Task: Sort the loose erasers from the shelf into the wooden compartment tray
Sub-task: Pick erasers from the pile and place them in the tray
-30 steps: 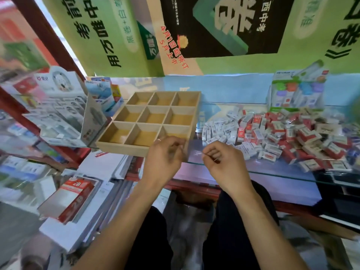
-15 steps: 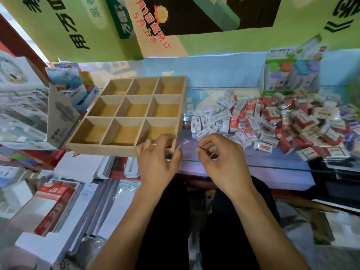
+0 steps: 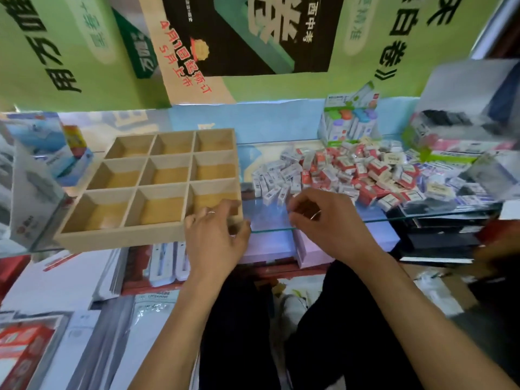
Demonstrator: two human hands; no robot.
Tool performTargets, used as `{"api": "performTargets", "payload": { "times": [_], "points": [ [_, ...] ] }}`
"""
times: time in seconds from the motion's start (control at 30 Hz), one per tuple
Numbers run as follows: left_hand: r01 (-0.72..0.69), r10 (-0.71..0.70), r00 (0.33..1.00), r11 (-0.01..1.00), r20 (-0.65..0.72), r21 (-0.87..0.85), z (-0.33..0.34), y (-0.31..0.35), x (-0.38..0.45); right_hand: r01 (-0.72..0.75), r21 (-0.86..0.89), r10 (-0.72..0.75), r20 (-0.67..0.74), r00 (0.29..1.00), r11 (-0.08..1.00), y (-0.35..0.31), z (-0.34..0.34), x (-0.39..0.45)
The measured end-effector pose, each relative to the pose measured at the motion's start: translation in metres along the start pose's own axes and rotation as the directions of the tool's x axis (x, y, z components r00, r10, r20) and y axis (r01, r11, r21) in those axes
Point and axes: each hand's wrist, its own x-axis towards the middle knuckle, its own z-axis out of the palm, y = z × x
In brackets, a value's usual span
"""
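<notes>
We read mirrored red characters "4月1日起预订 5月上市" on the tan poster strip (image 3: pixel 183 60); eraser wrappers (image 3: pixel 351 173) are too blurred to read.

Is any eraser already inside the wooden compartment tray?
No, all nine compartments of the wooden compartment tray show only bare bottoms; the erasers lie piled on the glass shelf.

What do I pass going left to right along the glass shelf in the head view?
White display box → wooden compartment tray → left hand at the tray's near right corner → right hand → pile of loose erasers.
</notes>
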Motion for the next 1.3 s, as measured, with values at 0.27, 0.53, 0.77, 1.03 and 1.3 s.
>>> {"api": "performTargets", "payload": {
  "times": [0.27,0.53,0.77,1.03,1.3],
  "points": [
    [-0.153,0.155,0.988,0.946,-0.017,-0.286,-0.008,0.031,0.013,-0.011,-0.058,0.004,-0.127,0.992,0.998,-0.002,-0.037,-0.007],
    [-0.075,0.184,0.971,0.841,0.153,-0.536,0.034,0.095,0.021,-0.116,0.074,0.134,-0.343,0.930,0.991,0.058,-0.068,-0.010],
    [-0.117,0.283,0.904,0.884,0.320,-0.452,0.054,0.145,0.052,-0.137,0.099,0.163,-0.347,0.924,0.986,0.092,-0.083,-0.015],
    [-0.309,0.406,0.795,0.910,0.451,-0.275,0.076,0.188,0.080,-0.228,0.042,0.228,-0.361,0.904,0.973,0.118,-0.119,-0.031],
    [-0.173,0.336,0.872,0.891,0.356,-0.419,0.104,0.201,0.082,-0.306,-0.084,0.268,-0.307,0.913,0.948,0.121,-0.153,-0.007]
  ]
}}
